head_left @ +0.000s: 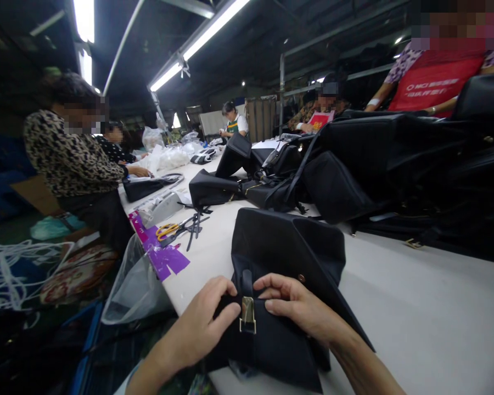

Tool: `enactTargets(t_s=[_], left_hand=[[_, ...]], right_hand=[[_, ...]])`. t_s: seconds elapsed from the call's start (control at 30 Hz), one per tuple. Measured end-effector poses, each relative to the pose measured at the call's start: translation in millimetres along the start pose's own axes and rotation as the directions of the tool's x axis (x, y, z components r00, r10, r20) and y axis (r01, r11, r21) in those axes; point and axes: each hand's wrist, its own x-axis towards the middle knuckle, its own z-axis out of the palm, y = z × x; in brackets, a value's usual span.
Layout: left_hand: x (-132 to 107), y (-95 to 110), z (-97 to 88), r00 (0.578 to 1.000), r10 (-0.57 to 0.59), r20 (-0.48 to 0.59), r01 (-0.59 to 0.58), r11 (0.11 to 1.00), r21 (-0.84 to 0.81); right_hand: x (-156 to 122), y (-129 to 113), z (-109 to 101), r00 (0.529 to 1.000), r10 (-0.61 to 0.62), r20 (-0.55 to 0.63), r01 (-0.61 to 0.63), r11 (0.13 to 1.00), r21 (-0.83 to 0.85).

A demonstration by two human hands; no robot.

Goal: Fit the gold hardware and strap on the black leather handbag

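A black bag (288, 247) lies on the white table (415, 318) right in front of me, its flap with a brass buckle (247, 315) turned toward me. My left hand (203, 318) pinches the bag's fabric just left of the buckle strap. My right hand (296, 302) grips the flap just right of the buckle, fingers curled on the material. Both hands are closed on the bag.
A pile of black bags (374, 170) fills the table's right and far side. Yellow-handled scissors (170, 229) and purple tape (164, 255) lie at the left edge above a clear plastic sack (135, 285). Other people work at the left and at the far side.
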Motion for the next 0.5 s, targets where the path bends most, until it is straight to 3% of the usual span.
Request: enactTargets(t_s=[0.07, 0.13, 0.2, 0.3, 0.4, 0.5], left_hand=[[-7, 5, 11.6, 0.987, -0.091, -0.133, 0.104, 0.990, 0.094], [-6, 5, 19.2, 0.976, -0.165, -0.138, 0.181, 0.977, 0.110], [-1, 1, 20.7, 0.984, -0.161, -0.081, 0.166, 0.984, 0.057], [9, -11, 14.5, 0.997, -0.062, 0.051, 0.065, 0.996, -0.053], [17, -24, 6.5, 0.987, 0.027, 0.161, -0.001, 0.987, -0.159], [21, -32, 0.0, 0.966, 0.063, 0.250, 0.007, 0.963, -0.269]], right_hand=[[-1, 0, 1, 1.000, 0.005, 0.015, -0.005, 1.000, -0.004], [-2, 0, 2, 0.999, 0.011, 0.033, -0.011, 1.000, -0.012], [-3, 0, 3, 0.999, 0.010, 0.044, -0.009, 1.000, -0.016], [-3, -1, 3, 0.998, 0.007, 0.057, -0.005, 1.000, -0.022], [-2, -1, 3, 0.998, 0.002, 0.068, 0.000, 0.999, -0.035], [-2, -3, 3, 0.997, -0.001, 0.074, 0.004, 0.999, -0.039]])
